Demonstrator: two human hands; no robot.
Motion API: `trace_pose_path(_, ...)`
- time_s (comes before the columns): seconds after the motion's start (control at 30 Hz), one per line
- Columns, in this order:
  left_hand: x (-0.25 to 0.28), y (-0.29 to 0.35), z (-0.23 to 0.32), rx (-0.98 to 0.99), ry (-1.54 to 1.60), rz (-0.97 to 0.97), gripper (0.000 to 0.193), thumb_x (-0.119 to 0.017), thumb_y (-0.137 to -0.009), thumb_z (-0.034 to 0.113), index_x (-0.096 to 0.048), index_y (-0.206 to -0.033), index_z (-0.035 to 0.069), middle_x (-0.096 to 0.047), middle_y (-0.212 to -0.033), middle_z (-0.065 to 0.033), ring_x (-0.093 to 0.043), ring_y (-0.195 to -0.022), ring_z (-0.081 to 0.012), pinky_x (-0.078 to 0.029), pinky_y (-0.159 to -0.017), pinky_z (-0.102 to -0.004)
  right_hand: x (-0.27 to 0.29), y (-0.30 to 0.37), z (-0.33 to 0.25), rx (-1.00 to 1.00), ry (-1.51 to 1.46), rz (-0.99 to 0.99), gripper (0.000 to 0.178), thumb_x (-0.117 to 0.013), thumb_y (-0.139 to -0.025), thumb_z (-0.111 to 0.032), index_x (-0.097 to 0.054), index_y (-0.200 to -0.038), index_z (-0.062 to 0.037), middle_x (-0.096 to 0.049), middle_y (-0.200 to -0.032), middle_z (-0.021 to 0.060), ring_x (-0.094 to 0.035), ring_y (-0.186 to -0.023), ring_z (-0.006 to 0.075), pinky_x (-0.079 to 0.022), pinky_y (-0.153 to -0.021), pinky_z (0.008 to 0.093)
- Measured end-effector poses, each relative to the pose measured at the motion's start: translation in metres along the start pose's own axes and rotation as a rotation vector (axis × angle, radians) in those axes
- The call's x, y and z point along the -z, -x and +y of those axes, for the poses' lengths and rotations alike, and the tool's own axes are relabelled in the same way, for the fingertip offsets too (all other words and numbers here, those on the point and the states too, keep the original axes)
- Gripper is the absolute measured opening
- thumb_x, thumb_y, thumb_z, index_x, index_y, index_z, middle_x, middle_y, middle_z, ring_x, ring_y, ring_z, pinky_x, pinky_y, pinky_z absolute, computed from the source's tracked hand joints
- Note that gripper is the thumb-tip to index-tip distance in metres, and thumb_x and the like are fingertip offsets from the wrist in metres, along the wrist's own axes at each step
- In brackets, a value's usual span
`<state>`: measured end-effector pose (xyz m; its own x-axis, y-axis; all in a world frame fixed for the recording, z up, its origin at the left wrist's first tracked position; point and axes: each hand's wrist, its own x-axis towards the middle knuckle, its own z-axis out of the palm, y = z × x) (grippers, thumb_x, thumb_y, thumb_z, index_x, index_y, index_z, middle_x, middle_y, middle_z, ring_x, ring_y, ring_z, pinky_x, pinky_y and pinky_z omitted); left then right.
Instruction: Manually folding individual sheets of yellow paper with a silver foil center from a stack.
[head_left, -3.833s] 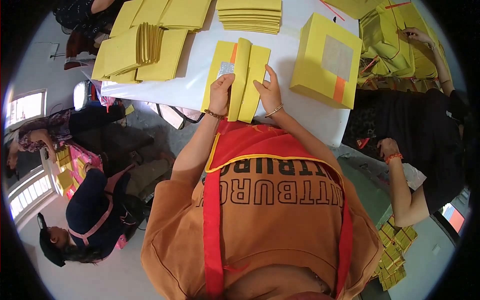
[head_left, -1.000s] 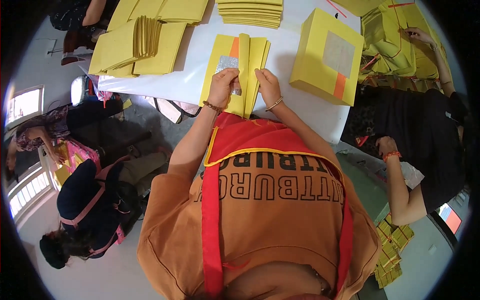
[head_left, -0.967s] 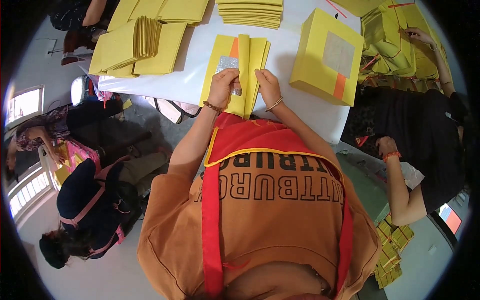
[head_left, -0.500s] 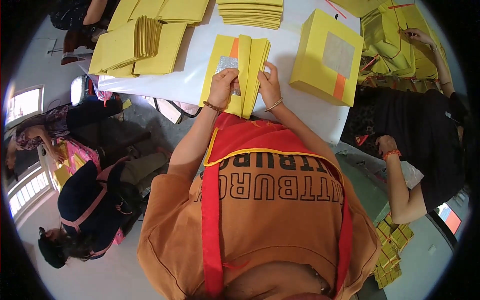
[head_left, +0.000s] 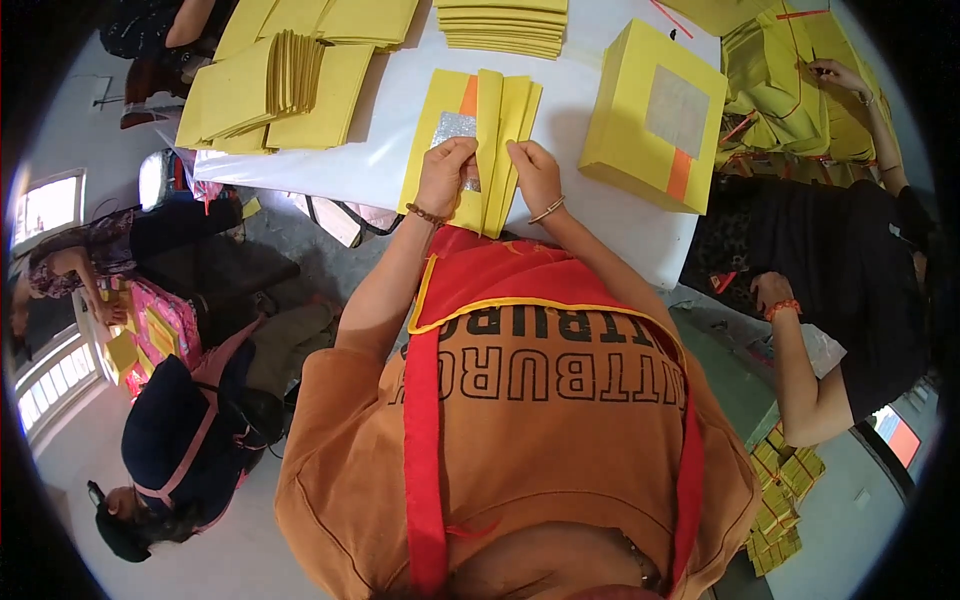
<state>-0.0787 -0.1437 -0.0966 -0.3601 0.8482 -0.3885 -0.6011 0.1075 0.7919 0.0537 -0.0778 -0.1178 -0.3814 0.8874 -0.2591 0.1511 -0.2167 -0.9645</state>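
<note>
A folded bundle of yellow paper (head_left: 490, 115) lies on the table edge in front of me, with an orange stripe and a silver patch (head_left: 455, 126) on its left part. My left hand (head_left: 446, 182) is closed on the folded paper, its thumb and fingers pinching the flap beside the silver patch. On the right side, my right hand (head_left: 537, 176) pinches the paper's right edge, thumb and curled forefinger together. Both palms face inward and the fingertips' far sides are hidden.
A thick yellow stack (head_left: 650, 115) with a silver square stands right of my hands. Folded yellow papers (head_left: 270, 90) are piled at the left, and another stack (head_left: 502, 28) lies ahead. At the right a person (head_left: 840, 290) in black handles tied yellow bundles (head_left: 790, 85). Others work at the left.
The fingers of my right hand have curled in from a spread pose to a pinch at the paper's right edge. My left hand stays in place.
</note>
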Motion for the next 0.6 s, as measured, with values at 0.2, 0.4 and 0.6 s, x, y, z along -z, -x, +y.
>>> trace_pose_path(0.2,0.0007,0.0009,0.0010,0.016,0.027,-0.033,0.014,-0.056,-0.085,0.010,-0.059,-0.089,-0.003,-0.062,-0.079,-0.0076,-0.059,-0.067,-0.0129,-0.050,-0.063,-0.0250,0.0004,-0.0010,0.0045,0.039,0.109,0.024,0.027,-0.056,-0.084,-0.024,-0.057,-0.079,0.0030,-0.058,-0.068,0.0087,-0.053,-0.063,0.0130,-0.043,-0.060,0.0284)
trace_pose_path(0.4,-0.0001,0.0007,0.0025,0.027,0.020,-0.027,0.013,-0.057,-0.084,0.009,-0.058,-0.089,-0.003,-0.062,-0.079,-0.0084,-0.059,-0.067,-0.0129,-0.050,-0.062,-0.0242,0.0006,-0.0037,0.0077,0.026,0.069,0.022,0.028,-0.059,-0.081,-0.025,-0.058,-0.078,0.0034,-0.059,-0.068,0.0083,-0.054,-0.063,0.0128,-0.043,-0.060,0.0280)
trace_pose_path(0.6,-0.0013,0.0002,0.0023,0.028,0.024,-0.007,0.013,-0.057,-0.084,0.009,-0.058,-0.089,-0.003,-0.062,-0.078,-0.0086,-0.059,-0.065,-0.0129,-0.049,-0.061,-0.0242,-0.0001,-0.0026,0.0026,0.019,0.089,0.028,0.030,-0.062,-0.079,-0.026,-0.060,-0.076,0.0032,-0.060,-0.066,0.0078,-0.054,-0.061,0.0124,-0.044,-0.058,0.0275)
